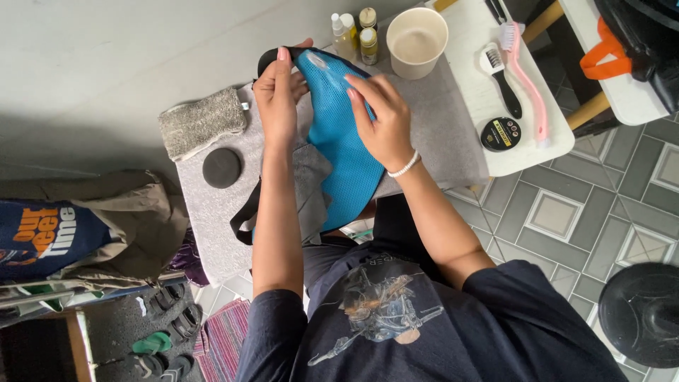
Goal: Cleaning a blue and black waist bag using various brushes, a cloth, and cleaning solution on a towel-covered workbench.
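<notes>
Left hand (277, 99): pinches the black-edged far end of the bright blue mesh fabric piece (339, 152), steadying it.
Mesh piece: draped between both hands across the grey-covered tabletop (438, 127).
Right hand (382, 120): fingers curled, pressing the mesh flat.

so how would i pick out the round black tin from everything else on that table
Start at the white table and follow its right part past the cream cup. Near the front edge, below the black brush and beside the pink brush, lies the tin: flat, round and black, unlike the long-handled brushes.
</notes>
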